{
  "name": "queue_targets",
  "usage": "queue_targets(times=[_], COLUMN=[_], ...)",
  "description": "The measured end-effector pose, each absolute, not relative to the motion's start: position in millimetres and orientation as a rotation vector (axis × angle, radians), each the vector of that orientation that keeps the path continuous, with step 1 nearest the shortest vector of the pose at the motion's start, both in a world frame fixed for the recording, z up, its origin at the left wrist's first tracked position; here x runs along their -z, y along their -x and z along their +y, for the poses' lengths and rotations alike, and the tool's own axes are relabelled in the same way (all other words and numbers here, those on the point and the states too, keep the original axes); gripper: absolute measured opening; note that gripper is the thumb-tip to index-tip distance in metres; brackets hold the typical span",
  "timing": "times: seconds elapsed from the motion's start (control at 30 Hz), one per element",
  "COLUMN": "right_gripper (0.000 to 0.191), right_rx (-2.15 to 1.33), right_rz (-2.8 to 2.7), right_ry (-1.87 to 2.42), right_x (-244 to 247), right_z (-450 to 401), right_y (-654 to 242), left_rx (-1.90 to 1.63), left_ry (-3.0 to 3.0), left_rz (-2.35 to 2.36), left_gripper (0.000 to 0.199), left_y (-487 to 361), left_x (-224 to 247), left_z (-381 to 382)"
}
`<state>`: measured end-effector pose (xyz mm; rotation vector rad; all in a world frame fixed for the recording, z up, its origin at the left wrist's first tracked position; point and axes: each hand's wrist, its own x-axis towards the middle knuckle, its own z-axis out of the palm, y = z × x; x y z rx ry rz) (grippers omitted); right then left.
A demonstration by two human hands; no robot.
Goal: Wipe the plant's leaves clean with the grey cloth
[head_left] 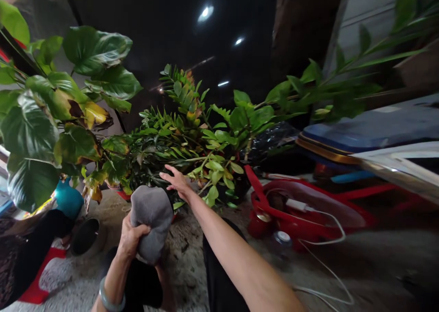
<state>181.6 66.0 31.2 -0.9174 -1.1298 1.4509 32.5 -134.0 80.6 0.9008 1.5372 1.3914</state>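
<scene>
The grey cloth [152,223] you're gripping is plain; the big leaves [44,133] are green, blotched yellow-brown; the pot [68,197] is teal.

Two hands on my feed, lower center: one left hand [132,239], one right hand [176,181]. Counted with them: one gray cloth [151,223] and one bangle [110,296], both at lower center-left. One broad-leaved plant [30,133] stands at the left of the frame, one ZZ plant [171,142] at center. Three ceiling lights [206,13] shine at upper center. One black pot [85,236] sits at lower left, one white cable [325,268] at lower right.
</scene>
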Motion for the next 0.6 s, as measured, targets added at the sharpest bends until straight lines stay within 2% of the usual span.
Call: queue_targets(times=[0.13,0.23,0.37,0.47,0.6], right_gripper=[0.045,0.043,0.041,0.035,0.035], right_rx=[-1.546,-1.553,-1.605,-1.674,-1.651], right_rz=[-1.104,-1.06,-0.945,-0.8,-0.7], right_ry=[0.786,0.717,0.625,0.644,0.756], right_x=[-33,-30,-24,-19,-18], right_z=[50,38,29,30,36], right_y=[-178,-175,-174,-176,-184], left_rx=[-1.417,-1.433,-1.374,-1.337,-1.561], left_ry=[-0.896,-0.935,-1.072,-1.142,-1.199], left_rz=[1.583,1.601,1.562,1.509,1.446], left_gripper=[0.048,0.053,0.044,0.04,0.042], left_y=[-45,-58,-64,-56,-42], left_x=[-91,-92,-97,-131,-200], left_z=[-109,-88,-79,-87,-82])
